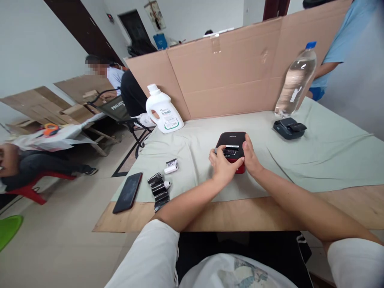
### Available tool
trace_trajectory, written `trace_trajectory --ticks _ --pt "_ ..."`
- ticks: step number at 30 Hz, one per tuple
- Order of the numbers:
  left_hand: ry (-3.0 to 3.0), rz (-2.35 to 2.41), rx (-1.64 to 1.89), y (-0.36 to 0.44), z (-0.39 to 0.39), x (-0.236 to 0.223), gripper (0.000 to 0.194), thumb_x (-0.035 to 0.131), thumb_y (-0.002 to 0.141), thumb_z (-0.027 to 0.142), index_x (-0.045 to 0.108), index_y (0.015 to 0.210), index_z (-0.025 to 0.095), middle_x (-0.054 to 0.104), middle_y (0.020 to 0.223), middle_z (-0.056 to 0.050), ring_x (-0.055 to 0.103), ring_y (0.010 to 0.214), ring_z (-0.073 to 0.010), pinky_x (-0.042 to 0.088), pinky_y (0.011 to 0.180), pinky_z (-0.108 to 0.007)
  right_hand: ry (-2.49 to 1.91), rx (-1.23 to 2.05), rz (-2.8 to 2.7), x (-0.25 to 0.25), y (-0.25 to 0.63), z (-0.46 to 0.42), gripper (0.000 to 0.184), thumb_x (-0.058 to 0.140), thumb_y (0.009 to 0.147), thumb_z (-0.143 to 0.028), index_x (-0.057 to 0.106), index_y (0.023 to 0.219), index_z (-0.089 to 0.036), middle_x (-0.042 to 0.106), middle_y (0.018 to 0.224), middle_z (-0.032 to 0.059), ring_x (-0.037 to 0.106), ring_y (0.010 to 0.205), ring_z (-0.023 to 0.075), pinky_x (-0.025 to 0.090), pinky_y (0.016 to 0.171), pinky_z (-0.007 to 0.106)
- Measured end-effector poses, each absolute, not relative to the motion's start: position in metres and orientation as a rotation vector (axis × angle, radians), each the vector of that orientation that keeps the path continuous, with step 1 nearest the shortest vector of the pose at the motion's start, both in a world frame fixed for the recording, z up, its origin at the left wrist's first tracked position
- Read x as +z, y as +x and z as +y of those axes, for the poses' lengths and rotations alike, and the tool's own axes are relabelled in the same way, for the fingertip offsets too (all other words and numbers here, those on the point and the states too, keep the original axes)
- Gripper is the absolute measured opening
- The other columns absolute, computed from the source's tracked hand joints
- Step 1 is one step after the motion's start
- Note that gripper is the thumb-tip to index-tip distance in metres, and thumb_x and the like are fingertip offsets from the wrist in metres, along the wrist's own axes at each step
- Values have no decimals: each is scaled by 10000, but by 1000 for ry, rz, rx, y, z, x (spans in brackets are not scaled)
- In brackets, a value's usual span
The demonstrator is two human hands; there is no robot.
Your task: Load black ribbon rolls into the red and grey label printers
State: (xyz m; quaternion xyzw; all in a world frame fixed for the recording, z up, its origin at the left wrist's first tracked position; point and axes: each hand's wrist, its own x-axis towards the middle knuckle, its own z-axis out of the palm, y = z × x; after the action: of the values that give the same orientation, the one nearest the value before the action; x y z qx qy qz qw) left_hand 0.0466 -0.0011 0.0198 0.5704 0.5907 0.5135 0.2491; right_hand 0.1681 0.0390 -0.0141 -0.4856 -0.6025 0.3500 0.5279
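Observation:
In the middle of the cloth-covered table sits a small black-and-red box-shaped device [231,138], with lettering on its top and a slot or window in its near part. My left hand [223,165] lies over the near side, its fingers bent at the window and its thumb reaching toward the right corner. Against the right side presses my right hand [251,155], thumb along the edge; its other fingers are mostly hidden. Between them the two hands grip the device. Whether anything small is pinched in the left fingers cannot be made out.
Left of my arm lie black-wrapped rolls [159,190], two small rolls [171,165] and a phone [128,193]. A white jug [164,110] and a water bottle [296,82] stand by the cardboard screen [228,76]. A black device [289,128] lies right. Other people sit or stand beyond.

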Motion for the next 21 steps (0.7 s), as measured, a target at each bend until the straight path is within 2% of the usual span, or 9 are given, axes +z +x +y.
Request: trace_trajectory --ticks 5,9,14,17,21 --pt "1553 1569 1358 51 -32 9 742 808 643 376 458 1280 228 336 1386 -164 252 1390 -364 190 1153 -513 -1115 950 -1358 -13 178 26 812 280 888 -746 226 1535 -259 175 1638 21 129 1516 192 92 1250 409" --pt "1588 1456 1379 41 -38 9 582 684 771 377 445 1277 215 408 1369 -152 307 1377 -302 205 1167 -461 -1077 1011 -1326 -15 183 21 808 377 880 -722 224 1534 -272 185 1636 17 155 1511 195 102 1249 412" --pt "1249 1410 1392 20 -15 3 422 541 855 392 438 1234 237 474 1275 -109 449 1274 -236 374 1072 -382 -1086 901 -1404 -23 185 14 874 541 840 -648 198 1543 -259 260 1609 65 239 1485 246 211 1224 451" --pt "1067 1374 1306 7 12 4 466 549 778 272 442 1229 229 495 1226 -88 519 1181 -208 447 983 -332 -1117 678 -1513 -25 189 8 784 524 872 -574 240 1533 -264 281 1598 78 267 1471 272 244 1203 500" --pt "1027 1237 1180 -1 44 8 725 512 566 103 466 1278 235 476 1332 -80 496 1234 -229 473 959 -332 -1089 357 -1688 -22 193 3 550 459 915 -468 448 1428 -267 303 1585 76 287 1457 278 248 1192 526"
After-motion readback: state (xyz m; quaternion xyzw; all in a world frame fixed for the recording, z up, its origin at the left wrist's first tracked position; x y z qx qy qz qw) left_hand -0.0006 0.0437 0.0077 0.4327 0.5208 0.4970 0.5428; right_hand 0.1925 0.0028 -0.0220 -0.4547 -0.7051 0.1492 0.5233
